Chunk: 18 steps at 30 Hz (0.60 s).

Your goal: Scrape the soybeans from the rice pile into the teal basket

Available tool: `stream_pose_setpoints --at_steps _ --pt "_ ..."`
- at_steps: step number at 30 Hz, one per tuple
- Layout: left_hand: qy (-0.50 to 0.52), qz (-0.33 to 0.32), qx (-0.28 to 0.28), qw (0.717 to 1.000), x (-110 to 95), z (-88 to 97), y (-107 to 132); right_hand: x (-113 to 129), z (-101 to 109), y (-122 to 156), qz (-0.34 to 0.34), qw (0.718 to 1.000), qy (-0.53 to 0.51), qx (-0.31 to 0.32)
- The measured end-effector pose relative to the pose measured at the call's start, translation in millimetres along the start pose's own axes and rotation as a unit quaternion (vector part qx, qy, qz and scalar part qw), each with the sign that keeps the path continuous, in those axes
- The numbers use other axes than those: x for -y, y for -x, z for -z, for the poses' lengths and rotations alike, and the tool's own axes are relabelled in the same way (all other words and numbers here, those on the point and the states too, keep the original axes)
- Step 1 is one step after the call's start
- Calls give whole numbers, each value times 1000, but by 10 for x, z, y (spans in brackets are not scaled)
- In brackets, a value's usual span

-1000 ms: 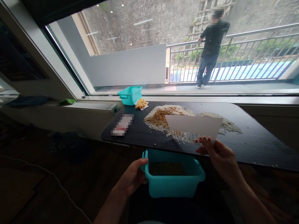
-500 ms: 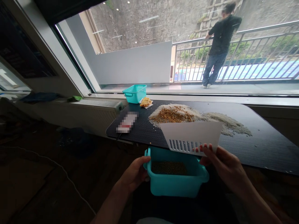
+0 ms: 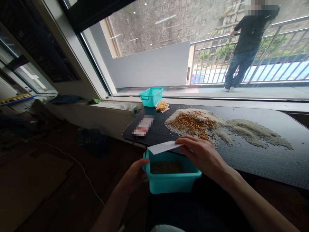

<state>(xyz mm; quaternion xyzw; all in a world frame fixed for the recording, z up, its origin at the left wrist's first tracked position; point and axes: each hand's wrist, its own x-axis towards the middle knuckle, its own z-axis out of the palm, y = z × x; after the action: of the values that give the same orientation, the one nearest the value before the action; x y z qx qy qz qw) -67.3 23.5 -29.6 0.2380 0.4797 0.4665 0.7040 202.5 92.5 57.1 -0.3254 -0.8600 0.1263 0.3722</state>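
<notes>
My left hand (image 3: 134,174) grips the left rim of a teal plastic tub (image 3: 172,181) held below the front edge of the black table (image 3: 253,158). Dark beans lie in the tub's bottom. My right hand (image 3: 202,154) is closed on a white slotted scoop (image 3: 162,147), tipped flat over the tub's back rim. On the table behind lies a pile of yellow beans mixed with white rice (image 3: 193,120), and a spread of plain rice (image 3: 253,133) to its right.
A second teal tub (image 3: 151,96) and a yellow wrapper (image 3: 161,105) sit at the table's far left corner, a small flat packet (image 3: 143,126) nearer. A radiator (image 3: 113,111) runs along the left wall. Beyond the window a person (image 3: 248,42) stands at a balcony railing.
The scoop went from upright over the bean pile to lying flat above the tub, drawn back toward me. My view swung left, and the tub stayed in my left hand.
</notes>
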Motion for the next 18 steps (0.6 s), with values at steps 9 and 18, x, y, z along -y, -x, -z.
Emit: stream_pose_setpoints --at_steps 9,18 --pt "19 22 14 999 156 -151 -49 -51 502 747 -207 971 -63 -104" --pt "5 86 109 990 461 -748 -314 -363 454 1230 -419 795 -188 -396"
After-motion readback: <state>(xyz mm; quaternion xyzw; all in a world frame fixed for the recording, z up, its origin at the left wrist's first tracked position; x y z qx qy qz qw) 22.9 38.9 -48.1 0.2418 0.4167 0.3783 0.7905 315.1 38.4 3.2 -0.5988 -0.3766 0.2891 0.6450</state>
